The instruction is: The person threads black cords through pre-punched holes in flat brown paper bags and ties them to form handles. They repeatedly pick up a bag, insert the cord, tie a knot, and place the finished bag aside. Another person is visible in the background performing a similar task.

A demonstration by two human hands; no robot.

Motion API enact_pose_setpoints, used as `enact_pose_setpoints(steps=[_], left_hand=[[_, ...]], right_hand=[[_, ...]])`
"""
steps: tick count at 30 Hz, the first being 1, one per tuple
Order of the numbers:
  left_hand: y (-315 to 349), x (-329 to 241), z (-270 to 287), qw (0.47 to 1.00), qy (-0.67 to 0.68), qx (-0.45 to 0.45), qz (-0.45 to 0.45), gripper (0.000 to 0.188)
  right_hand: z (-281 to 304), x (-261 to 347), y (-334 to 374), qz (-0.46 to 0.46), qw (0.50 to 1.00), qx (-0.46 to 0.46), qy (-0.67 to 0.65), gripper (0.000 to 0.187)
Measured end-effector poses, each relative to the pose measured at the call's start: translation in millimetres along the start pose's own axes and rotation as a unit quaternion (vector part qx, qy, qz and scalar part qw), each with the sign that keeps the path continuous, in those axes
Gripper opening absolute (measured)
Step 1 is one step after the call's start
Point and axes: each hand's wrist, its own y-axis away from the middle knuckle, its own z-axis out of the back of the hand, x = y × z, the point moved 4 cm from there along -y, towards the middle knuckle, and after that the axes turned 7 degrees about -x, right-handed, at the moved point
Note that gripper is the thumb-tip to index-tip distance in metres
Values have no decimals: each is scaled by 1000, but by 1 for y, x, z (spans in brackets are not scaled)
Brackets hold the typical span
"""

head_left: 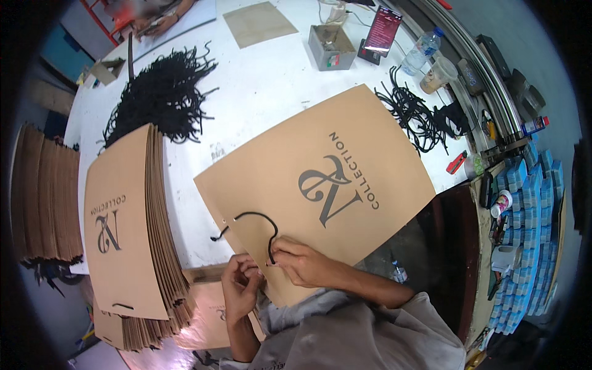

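Observation:
A flat brown paper bag [382, 148] with dark printing lies tilted across the table's near edge and my lap. A black cord handle [262, 216] loops out of a hole near the bag's edge, and its short knotted end sticks out past that edge. My right hand [299, 262] is closed in a pinch on the cord's other end, close against the bag at a second hole. At the bag's near-left edge, my left hand [240, 287] has its fingers curled closed on the paper. Its fingertips are partly hidden by the bag.
Stacked paper bags [123, 216] stand at the left, more brown stacks [46, 197] beyond. Black cords lie in a big pile [160, 92] and a smaller bunch [410, 108]. A metal box [332, 49], phone [382, 31], bottle [422, 52], cup [439, 75] and red cutter [456, 162] sit rightward. Another person's hands [157, 24] show far left.

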Motion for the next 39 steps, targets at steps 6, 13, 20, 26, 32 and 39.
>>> enact_pose_setpoints(steps=[6, 13, 20, 26, 32, 39], left_hand=[[-13, 3, 1, 999, 34, -9, -23, 35], [-27, 3, 4, 996, -12, -25, -83, 31], [-13, -5, 20, 976, -107, -140, -127, 29], [19, -10, 16, 968, -116, -6, -224, 50], [9, -25, -19, 995, 85, -8, 56, 111], [-7, 2, -2, 998, 2, 31, -46, 91]], right_hand=[[-3, -6, -6, -2, 997, -74, 1, 14], [2, -18, -18, 15, 992, -125, -30, 12], [3, -19, -14, -119, 979, -113, -118, 15], [-11, -2, -13, 15, 992, -93, -80, 17], [-17, 3, -8, 7, 990, -124, -73, 32], [-25, 41, -3, 100, 979, -27, -176, 31]])
